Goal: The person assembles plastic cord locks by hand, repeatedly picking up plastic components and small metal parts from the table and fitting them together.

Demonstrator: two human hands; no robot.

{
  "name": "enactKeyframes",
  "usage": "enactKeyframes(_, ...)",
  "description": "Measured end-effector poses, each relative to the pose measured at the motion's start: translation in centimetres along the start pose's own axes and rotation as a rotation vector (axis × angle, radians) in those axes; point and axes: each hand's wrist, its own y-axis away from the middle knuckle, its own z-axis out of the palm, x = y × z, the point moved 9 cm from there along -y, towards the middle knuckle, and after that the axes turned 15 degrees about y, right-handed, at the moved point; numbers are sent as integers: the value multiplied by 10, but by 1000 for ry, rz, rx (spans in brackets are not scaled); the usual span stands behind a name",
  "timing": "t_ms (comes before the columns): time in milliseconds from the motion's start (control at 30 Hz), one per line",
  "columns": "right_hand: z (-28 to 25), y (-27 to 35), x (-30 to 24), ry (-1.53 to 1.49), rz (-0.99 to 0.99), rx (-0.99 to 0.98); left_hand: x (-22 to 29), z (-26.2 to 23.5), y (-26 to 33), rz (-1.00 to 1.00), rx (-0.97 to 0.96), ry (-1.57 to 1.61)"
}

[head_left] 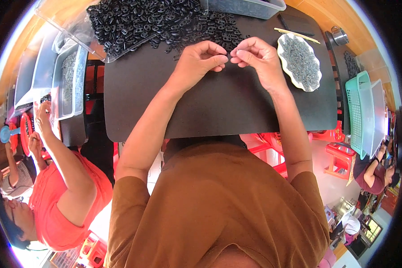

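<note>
My left hand (200, 59) and my right hand (260, 60) meet over the dark table (201, 107), just at the near edge of a heap of small black plastic pieces (143, 22). Many of those pieces are oval, with two holes. Thumb and fingers are pinched together on both hands, with the fingertips almost touching. Whatever they hold is too small or too hidden to name. To the right of my right hand is a white scalloped dish (317, 82) full of tiny dark grey pieces.
A clear bin (250, 10) stands behind the heap, and a clear tray lies under its left part. Yellowish sticks (297, 35) lie beyond the dish. At left, a person in red (71, 196) works beside clear bins. A green basket (357, 116) is at right, near red stools (339, 161).
</note>
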Motion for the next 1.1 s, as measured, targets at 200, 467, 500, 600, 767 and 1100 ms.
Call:
enactKeyframes(200, 18, -1, 6, 168, -17, 65, 1, -7, 1, 9, 61, 10)
enactKeyframes(467, 17, -3, -7, 383, -263, 69, -9, -6, 0, -88, 29, 100)
enactKeyframes(500, 17, -1, -14, 419, -328, 61, -13, -5, 0, -127, -1, 166)
enactKeyframes(600, 19, 1, -22, 466, -404, 44, -13, -2, 2, -154, -39, 254)
enactKeyframes(767, 19, 4, -5, 229, -217, 59, -16, 6, 1, -137, -99, 248)
enactKeyframes(1100, 25, 0, 15, -145, 0, -38, 8, 6, 5, 85, -14, -52)
